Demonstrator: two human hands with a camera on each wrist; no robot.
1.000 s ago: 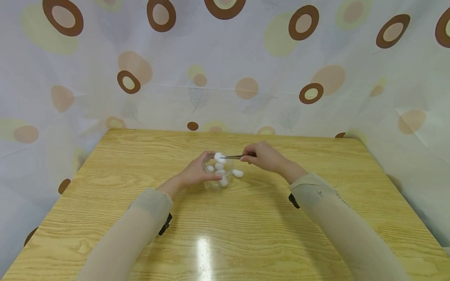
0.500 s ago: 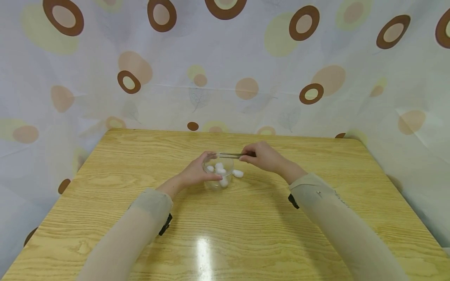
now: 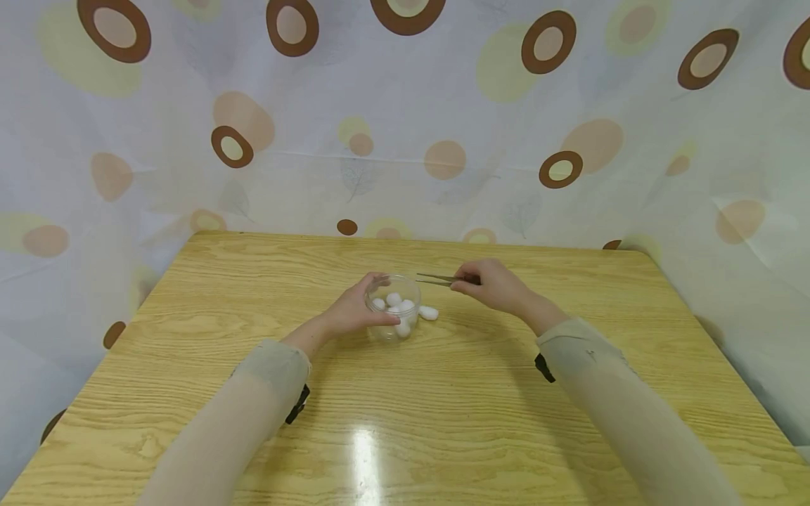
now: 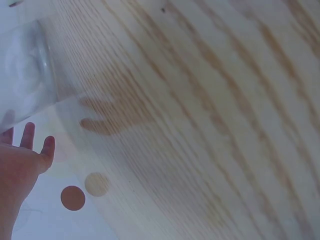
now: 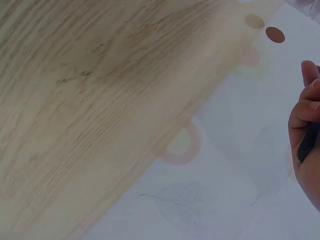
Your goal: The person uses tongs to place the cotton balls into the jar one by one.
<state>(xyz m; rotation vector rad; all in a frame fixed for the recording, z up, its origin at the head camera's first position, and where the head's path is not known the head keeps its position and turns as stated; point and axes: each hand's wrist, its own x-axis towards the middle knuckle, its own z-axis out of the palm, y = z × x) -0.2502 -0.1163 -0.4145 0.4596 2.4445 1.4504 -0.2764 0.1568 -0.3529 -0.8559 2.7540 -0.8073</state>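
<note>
In the head view my left hand [image 3: 346, 309] holds a clear round jar [image 3: 387, 334], its thumb across the near side and its fingers round the far side. Several white cotton balls [image 3: 394, 299] lie in the jar. My right hand [image 3: 492, 284] pinches metal tweezers [image 3: 435, 280], whose tips are apart with nothing between them, just right of the jar's rim. One white cotton ball [image 3: 429, 313] rests on the table, close to the jar's right side. The left wrist view catches the jar's side [image 4: 47, 62] and part of my left hand [image 4: 21, 162]. A dark tweezer end [image 5: 307, 144] shows in the right wrist view.
A wood-grain table [image 3: 405, 400] lies under both hands. Behind it and at its sides hangs a pale curtain [image 3: 405, 91] with brown and yellow rounds. A black strap [image 3: 297, 405] shows at the left wrist and another strap [image 3: 544, 368] at the right.
The tweezers let go of a cotton ball, which dropped into the jar. My right hand then moved right with the tweezers, away from the jar's opening. My left hand stayed put.
</note>
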